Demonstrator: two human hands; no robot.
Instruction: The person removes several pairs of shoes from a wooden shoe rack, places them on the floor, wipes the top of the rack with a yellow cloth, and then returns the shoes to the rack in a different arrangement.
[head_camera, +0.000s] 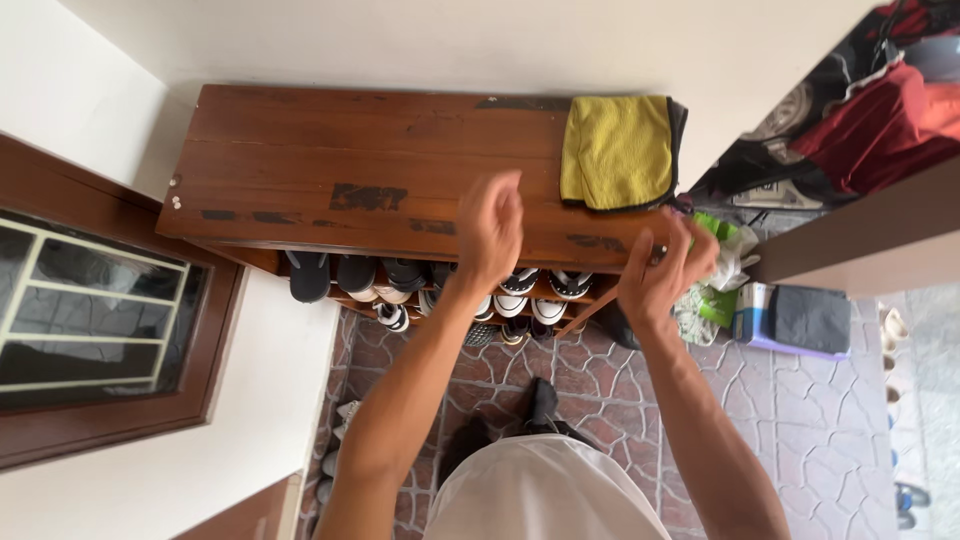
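Shelf (360, 170) of dark wood stands against the wall, shoes (400, 285) packed in rows under its top. Yellow cloth (615, 150) lies folded on its right end, well apart from both your hands. Your left hand (490, 232) hovers over the front edge, fingers loosely curled, holding nothing. Your right hand (665, 270) pinches something small at the right corner; cannot tell what.
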